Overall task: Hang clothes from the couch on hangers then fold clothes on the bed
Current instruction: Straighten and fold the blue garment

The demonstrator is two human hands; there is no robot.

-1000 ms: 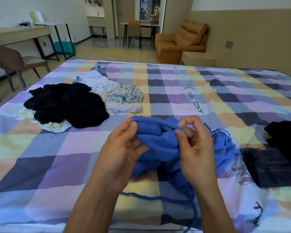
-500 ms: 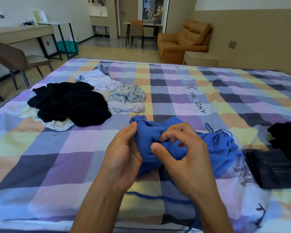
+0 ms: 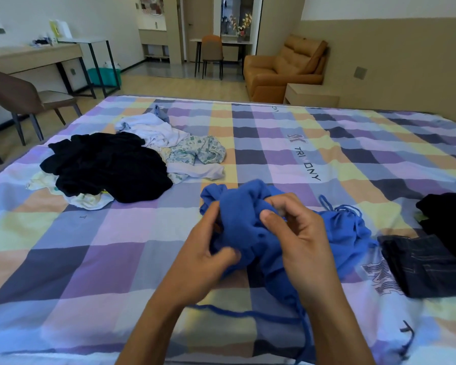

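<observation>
A bunched blue garment [image 3: 244, 222] with thin straps lies on the checked bed [image 3: 111, 259] in front of me. My left hand [image 3: 203, 262] grips its left side, thumb on top of the cloth. My right hand [image 3: 298, 241] holds the top of the bundle, fingers curled into the fabric. One blue strap trails down toward the bed's near edge. A pile of unfolded clothes sits at the left: a black garment [image 3: 108, 167], white ones [image 3: 153, 130] and a patterned one [image 3: 198, 154].
Folded dark jeans [image 3: 424, 264] and a black garment [image 3: 448, 217] lie at the bed's right edge. An orange couch [image 3: 282, 69] and a low side table [image 3: 311, 94] stand beyond the bed. A desk and chair [image 3: 19, 98] are on the left.
My right hand moved down and over the top of the blue bundle. My left hand shifted lower along the cloth's left side. The bundle sits more compact between both hands.
</observation>
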